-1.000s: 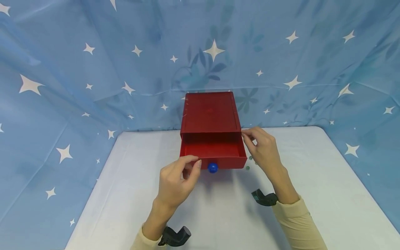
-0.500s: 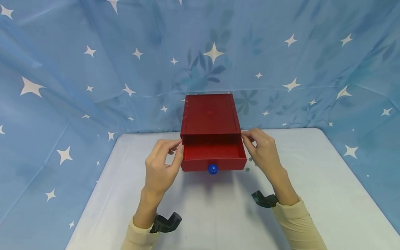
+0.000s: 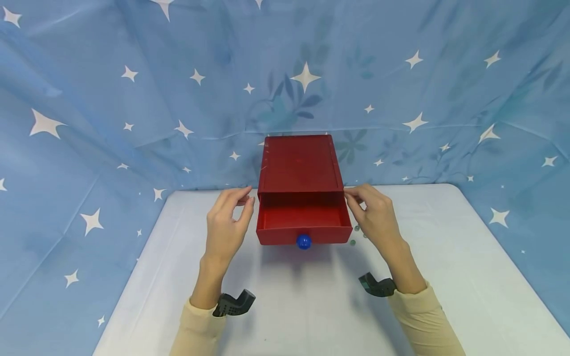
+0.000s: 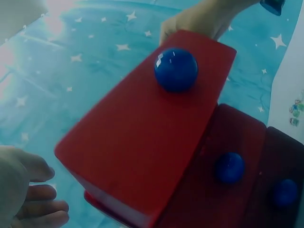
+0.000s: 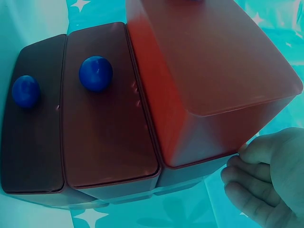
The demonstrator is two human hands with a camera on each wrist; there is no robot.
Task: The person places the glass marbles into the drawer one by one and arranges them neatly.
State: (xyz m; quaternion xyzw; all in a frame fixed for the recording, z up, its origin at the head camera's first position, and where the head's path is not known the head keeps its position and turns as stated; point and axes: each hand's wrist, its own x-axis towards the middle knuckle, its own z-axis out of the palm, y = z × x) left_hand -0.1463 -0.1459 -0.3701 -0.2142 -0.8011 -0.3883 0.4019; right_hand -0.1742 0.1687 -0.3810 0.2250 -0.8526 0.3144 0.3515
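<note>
A red drawer cabinet (image 3: 299, 163) with blue round knobs stands at the table's back. Its top drawer (image 3: 305, 235) is pulled out, and no contents show in it. Two lower drawers (image 4: 230, 137) are closed in the left wrist view. My left hand (image 3: 223, 227) hovers just left of the cabinet, fingers loosely bent and holding nothing; a small gap separates it from the red side. At the opposite side my right hand (image 3: 377, 213) touches the cabinet's front right edge with its fingertips. The right wrist view shows these fingers (image 5: 256, 178) relaxed against the edge.
Several small greenish glass pieces (image 3: 353, 242) lie on the white table (image 3: 294, 306) right of the cabinet, partly hidden by the right hand. A blue star-patterned cloth (image 3: 178, 99) hangs directly behind the table. Both wrists carry black cameras (image 3: 235, 302).
My left hand has moved from the drawer's front left corner, leftward and then farther back along the cabinet's side. The right hand stays at the right edge. The drawer remains pulled out.
</note>
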